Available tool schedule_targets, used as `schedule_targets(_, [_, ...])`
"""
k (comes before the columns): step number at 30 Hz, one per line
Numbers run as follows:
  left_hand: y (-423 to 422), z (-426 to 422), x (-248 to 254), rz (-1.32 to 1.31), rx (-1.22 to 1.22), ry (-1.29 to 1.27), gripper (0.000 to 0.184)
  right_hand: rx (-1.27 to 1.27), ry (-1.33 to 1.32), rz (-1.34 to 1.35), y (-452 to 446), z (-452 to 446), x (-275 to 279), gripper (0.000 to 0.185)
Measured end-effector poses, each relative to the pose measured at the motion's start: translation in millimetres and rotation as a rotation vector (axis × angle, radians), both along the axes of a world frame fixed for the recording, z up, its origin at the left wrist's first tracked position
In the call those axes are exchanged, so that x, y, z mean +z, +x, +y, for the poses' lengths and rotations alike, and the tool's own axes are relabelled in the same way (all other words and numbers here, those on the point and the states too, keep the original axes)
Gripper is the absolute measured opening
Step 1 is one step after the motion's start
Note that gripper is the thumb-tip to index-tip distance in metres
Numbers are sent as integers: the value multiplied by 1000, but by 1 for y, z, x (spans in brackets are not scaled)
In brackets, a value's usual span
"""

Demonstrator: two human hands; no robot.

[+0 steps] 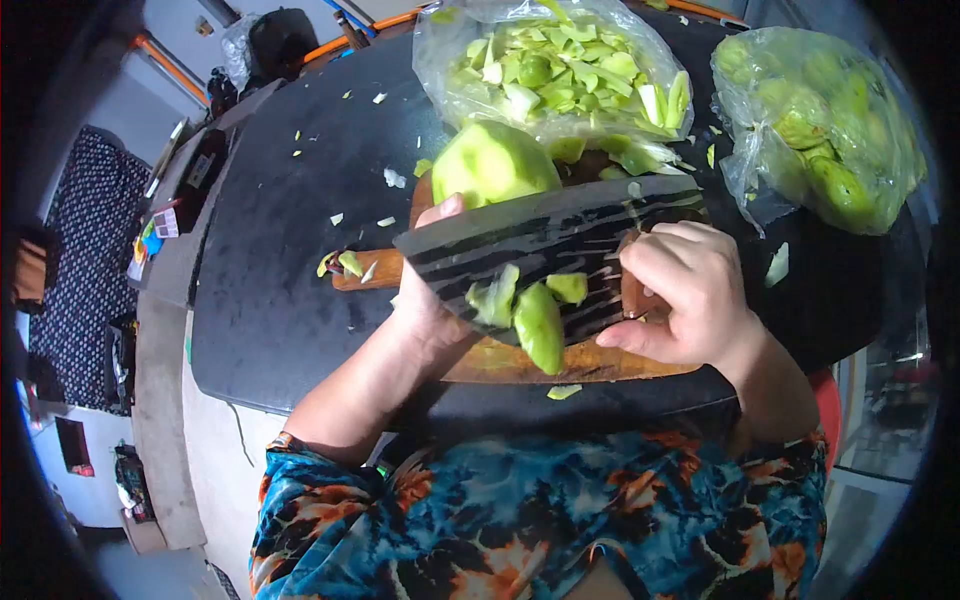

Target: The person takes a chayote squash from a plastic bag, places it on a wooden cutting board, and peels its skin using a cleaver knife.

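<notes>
My right hand (685, 290) is closed round the brown handle of a wide cleaver (540, 240), whose broad blade spans the middle of the view. Green peel pieces (540, 325) lie against the lower part of the blade. To the left, my left hand (430, 285) holds a large, pale green peeled fruit (490, 165); the blade hides most of its fingers. Under both hands is a wooden cutting board (570, 362), its handle pointing left with small scraps on it.
An open plastic bag of green cut pieces (570, 75) lies behind the board. At the right sits a clear bag of whole green fruit (825, 130). Small scraps dot the black table (270, 240). Shelves and boxes stand at the far left.
</notes>
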State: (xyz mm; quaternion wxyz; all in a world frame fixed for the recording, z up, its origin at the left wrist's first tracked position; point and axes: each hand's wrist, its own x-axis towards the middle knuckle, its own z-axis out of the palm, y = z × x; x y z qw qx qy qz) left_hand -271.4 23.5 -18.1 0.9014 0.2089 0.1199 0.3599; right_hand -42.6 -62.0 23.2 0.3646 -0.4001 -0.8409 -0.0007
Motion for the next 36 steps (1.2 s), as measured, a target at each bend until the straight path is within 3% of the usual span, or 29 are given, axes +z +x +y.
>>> schedule_targets(10, [3, 3, -6, -447, -299, -89, 46, -48, 54, -69, -4, -2, -3, 47])
schedule_targets(11, [2, 4, -12, -419, -268, -86, 47, -53, 51, -65, -4, -2, -4, 47])
schedule_targets(13, [-3, -2, -7, -115, -104, -90, 53, -62, 45, -57, -2, 1, -5, 47])
schedule_targets(15, [13, -8, 8, 190, 180, 181, 62, -236, 48, -88, 8, 8, -7, 46])
schedule_targets(16, [13, -6, 13, 195, 160, 231, 70, -318, 4, -23, 13, 13, -8, 44])
schedule_targets(17, [8, -3, 9, 368, 223, 381, 74, -490, -84, 67, 18, 18, -8, 41])
schedule_targets(19, [7, -6, 11, 334, 156, 389, 76, -693, -178, 136, 50, 38, -16, 42])
schedule_targets(21, [9, -9, 15, 325, 112, 387, 76, -714, -211, 164, 69, 48, -21, 41])
schedule_targets(23, [10, -8, 15, 295, 97, 374, 75, -493, -185, 325, 60, 43, -26, 37])
schedule_targets(25, [10, -5, 12, 256, 96, 343, 74, -351, -204, 322, 36, 24, -14, 36])
schedule_targets(28, [12, -6, 3, 330, 161, 291, 71, -121, -94, 138, 10, 1, 7, 40])
schedule_targets(29, [7, -11, 11, 235, 63, 144, 69, -54, -51, 47, 6, -3, 10, 41])
schedule_targets(31, [4, -12, 2, 473, 63, 161, 61, -1, -4, -16, -4, -8, 13, 44])
schedule_targets(36, [10, -5, -1, 362, 34, 169, 61, -14, 45, -53, -11, -10, 5, 48])
